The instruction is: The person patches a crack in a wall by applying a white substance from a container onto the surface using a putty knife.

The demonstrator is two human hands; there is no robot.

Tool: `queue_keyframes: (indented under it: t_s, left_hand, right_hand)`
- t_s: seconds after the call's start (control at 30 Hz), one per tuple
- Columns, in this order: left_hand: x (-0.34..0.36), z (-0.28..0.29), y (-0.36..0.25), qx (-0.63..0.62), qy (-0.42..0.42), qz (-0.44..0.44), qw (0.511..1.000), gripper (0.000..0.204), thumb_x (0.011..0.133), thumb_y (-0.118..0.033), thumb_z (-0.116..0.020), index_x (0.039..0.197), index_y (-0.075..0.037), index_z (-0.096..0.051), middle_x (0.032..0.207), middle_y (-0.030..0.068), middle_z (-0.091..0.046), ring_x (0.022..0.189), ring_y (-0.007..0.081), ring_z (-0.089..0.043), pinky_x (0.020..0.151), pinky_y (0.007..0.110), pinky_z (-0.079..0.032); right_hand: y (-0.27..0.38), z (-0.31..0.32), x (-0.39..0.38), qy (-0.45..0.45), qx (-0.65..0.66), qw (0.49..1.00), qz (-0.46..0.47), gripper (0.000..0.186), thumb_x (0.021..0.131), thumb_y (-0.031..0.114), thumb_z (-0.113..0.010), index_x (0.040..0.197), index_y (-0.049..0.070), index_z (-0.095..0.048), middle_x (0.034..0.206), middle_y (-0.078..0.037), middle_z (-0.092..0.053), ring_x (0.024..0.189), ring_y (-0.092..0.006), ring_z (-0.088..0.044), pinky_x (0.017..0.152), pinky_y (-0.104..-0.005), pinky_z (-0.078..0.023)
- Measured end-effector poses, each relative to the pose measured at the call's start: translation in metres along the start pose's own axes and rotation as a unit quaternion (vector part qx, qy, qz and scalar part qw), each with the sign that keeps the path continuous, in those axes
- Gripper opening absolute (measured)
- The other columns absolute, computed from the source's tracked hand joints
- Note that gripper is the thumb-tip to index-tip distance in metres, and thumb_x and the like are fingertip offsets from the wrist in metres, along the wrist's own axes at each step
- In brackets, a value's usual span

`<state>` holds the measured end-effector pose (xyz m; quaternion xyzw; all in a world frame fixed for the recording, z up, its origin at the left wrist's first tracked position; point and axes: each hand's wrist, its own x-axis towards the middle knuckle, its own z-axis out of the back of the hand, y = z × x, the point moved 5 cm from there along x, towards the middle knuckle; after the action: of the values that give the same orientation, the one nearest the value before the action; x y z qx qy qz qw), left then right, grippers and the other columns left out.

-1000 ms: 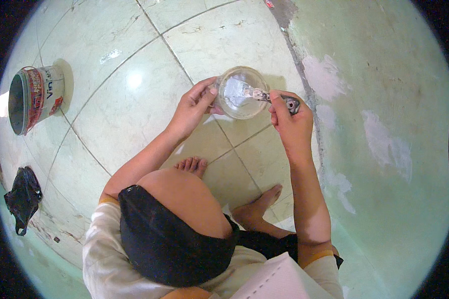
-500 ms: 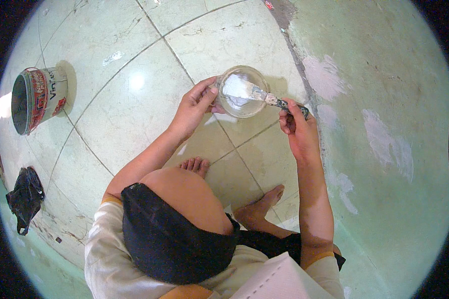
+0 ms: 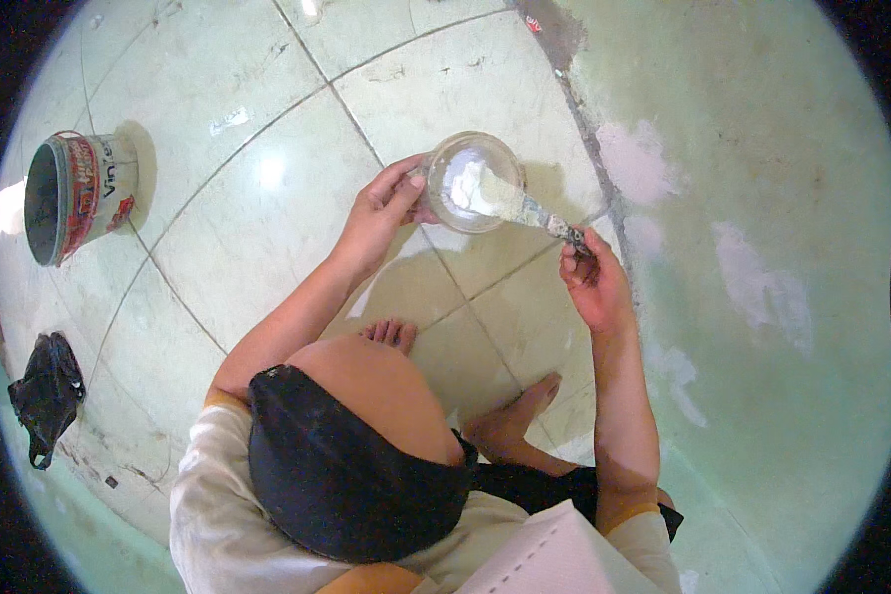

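- Head view: the left hand (image 3: 378, 210) is curled around the left side of a clear round tub (image 3: 514, 163), thumb pressed to its wall and fingers bent about it.
- The tub is beyond the feet, in the middle of the far half of the scene; whether it touches the floor (image 3: 287, 238) cannot be told.
- White paste (image 3: 462, 178) lies inside the tub.
- The right hand (image 3: 601, 285), to the right of the tub and nearer, pinches the handle of a putty knife (image 3: 537, 212) between thumb and bent fingers.
- The knife's blade slants far and left across the tub's near right rim, its tip at the paste; its face is coated pale.
- To the right is a green wall (image 3: 762, 148) with pale patches (image 3: 636, 166).
- Far left, well apart from the hands, a bucket (image 3: 91, 188) lies tilted; nearer on that side is a black bag (image 3: 48, 391).
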<state>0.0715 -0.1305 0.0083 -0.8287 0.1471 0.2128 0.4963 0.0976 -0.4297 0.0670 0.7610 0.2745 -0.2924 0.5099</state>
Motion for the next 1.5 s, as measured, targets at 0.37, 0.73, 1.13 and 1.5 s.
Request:
queue_keyframes:
  t_s: [0.37,0.73,1.13,1.5]
  left_hand:
    - [0.016,0.032,-0.026,-0.071,-0.074,-0.035,0.994,0.042,0.1,-0.023,-0.054,0.136,-0.001,-0.048,0.109,0.0082,-0.061,0.088,0.0143,-0.061,0.079,0.032,-0.057]
    - [0.013,0.048,-0.025,-0.028,-0.076,-0.053,0.995,0.046,0.1,-0.027,-0.053,0.137,-0.001,-0.046,0.105,0.0102,-0.062,0.085,0.0166,-0.064,0.077,0.031,-0.055]
    - [-0.064,0.028,0.041,0.138,-0.06,-0.05,0.987,0.029,0.099,-0.022,-0.053,0.121,-0.002,-0.055,0.072,0.0029,-0.056,0.062,0.009,-0.054,0.057,0.026,-0.046]
    - [-0.11,-0.015,0.088,0.336,0.211,-0.073,0.915,0.027,0.093,-0.023,-0.057,0.113,-0.005,-0.062,0.094,0.0184,-0.066,0.083,0.035,-0.066,0.076,0.043,-0.053]
  right_hand:
    - [0.025,-0.044,-0.002,0.096,0.013,0.995,0.037,0.026,0.09,0.021,-0.064,0.107,0.003,-0.059,0.085,-0.009,-0.064,0.07,-0.0169,-0.06,0.058,-0.0266,-0.048]
    - [0.071,-0.092,0.078,0.08,-0.011,0.986,0.145,0.019,0.093,0.021,-0.058,0.105,0.007,-0.052,0.081,-0.006,-0.059,0.059,-0.0106,-0.05,0.049,-0.0235,-0.04]
    - [0.064,-0.11,0.149,0.001,-0.147,0.973,0.179,0.021,0.097,0.032,-0.057,0.097,0.011,-0.054,0.069,0.004,-0.049,0.052,-0.0052,-0.04,0.046,-0.0215,-0.032]
    - [0.083,-0.115,0.204,-0.082,-0.244,0.945,0.202,0.025,0.098,0.032,-0.056,0.097,0.007,-0.058,0.071,0.004,-0.049,0.055,-0.0044,-0.042,0.045,-0.0218,-0.031]
